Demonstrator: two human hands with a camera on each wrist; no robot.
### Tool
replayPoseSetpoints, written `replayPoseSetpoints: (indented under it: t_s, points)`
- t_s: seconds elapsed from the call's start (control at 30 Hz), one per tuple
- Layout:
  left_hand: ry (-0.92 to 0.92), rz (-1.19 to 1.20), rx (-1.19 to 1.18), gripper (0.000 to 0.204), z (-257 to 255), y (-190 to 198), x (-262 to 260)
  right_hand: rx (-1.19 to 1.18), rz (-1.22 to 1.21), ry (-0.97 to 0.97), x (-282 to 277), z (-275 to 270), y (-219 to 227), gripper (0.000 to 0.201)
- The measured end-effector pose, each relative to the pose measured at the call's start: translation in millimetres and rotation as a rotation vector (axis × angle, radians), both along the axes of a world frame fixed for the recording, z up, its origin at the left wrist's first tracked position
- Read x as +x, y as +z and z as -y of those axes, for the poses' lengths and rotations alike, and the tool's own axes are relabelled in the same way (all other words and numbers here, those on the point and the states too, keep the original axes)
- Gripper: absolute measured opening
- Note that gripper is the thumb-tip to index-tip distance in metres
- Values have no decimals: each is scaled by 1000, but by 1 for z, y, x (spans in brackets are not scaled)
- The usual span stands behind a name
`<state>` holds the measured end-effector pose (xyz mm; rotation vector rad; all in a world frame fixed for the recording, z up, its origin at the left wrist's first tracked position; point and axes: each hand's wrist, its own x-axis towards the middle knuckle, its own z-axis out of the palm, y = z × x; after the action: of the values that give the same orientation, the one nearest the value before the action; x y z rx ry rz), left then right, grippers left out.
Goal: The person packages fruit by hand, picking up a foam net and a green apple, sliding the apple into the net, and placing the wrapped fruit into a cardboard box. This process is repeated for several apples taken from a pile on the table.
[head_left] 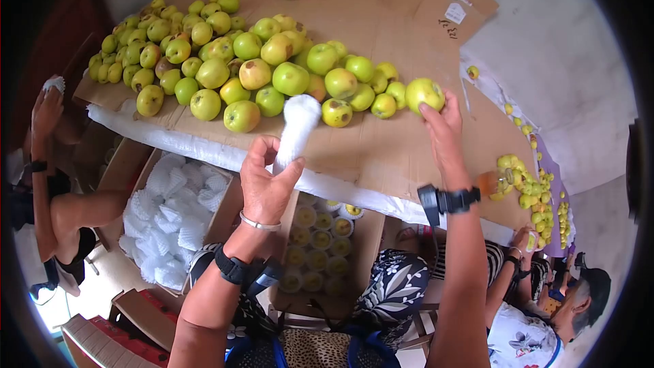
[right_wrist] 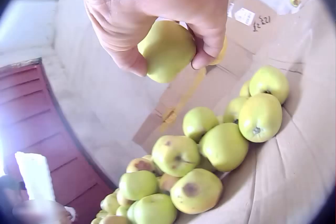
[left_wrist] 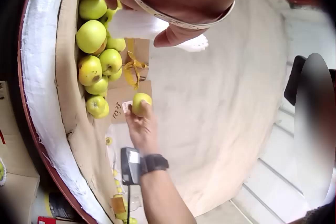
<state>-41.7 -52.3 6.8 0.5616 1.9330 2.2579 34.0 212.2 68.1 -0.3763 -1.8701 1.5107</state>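
Note:
My left hand [head_left: 266,182] pinches a white foam net sleeve [head_left: 298,126] between thumb and fingers. The sleeve stands up from the hand, overlapping the front of the apple pile in the head view. A green apple [head_left: 424,95] sits in my right hand [head_left: 446,126], off to the right of the pile. Seen in the right wrist view, thumb and fingers curl round this apple [right_wrist: 168,53], which is raised over the cardboard. The left wrist view shows the sleeve [left_wrist: 137,24] below the bracelet. Green-yellow apples [head_left: 255,73], some with brown spots, lie heaped in front of both hands.
Flattened cardboard [head_left: 381,153] covers the table. Below its front edge stand a box of white foam sleeves [head_left: 170,211] and a box of packed apples [head_left: 320,238]. Other people sit at left and right [head_left: 531,330]. More apples [head_left: 538,197] lie at far right.

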Motion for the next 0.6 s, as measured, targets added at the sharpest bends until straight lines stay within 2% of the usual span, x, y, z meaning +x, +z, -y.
replayPoseSetpoints:
  t_s: [0.07, 0.13, 0.23, 0.33, 0.37, 0.43, 0.47, 0.53, 0.6]
  points:
    - [-34, -9, -2, 19, -4, -2, 2, -290, 58, 187, 38, 21, 28, 42]
    - [-62, -35, 19, 17, -9, -2, 8, -731, -17, 446, 67, 47, 39, 45]
    - [-44, -238, -152, 15, -9, 10, 21, -1002, -60, 422, 89, 103, 48, 48]
    - [44, -497, -125, 18, -16, 6, 19, -1220, -157, 471, 99, 126, 29, 48]
    - [78, -572, -105, 20, -16, 6, 16, -1239, -182, 494, 96, 129, 23, 48]
    - [22, -488, -100, 23, -13, 4, 15, -1280, -227, 534, 90, 129, 8, 49]
    - [1, -455, -91, 23, -13, 3, 15, -1283, -200, 437, 86, 130, 4, 53]
    - [-13, -410, -94, 25, -14, 4, 16, -1249, -214, 439, 83, 123, -17, 52]
    - [2, -450, -202, 26, -15, 1, 14, -1197, -203, 420, 79, 118, -33, 50]
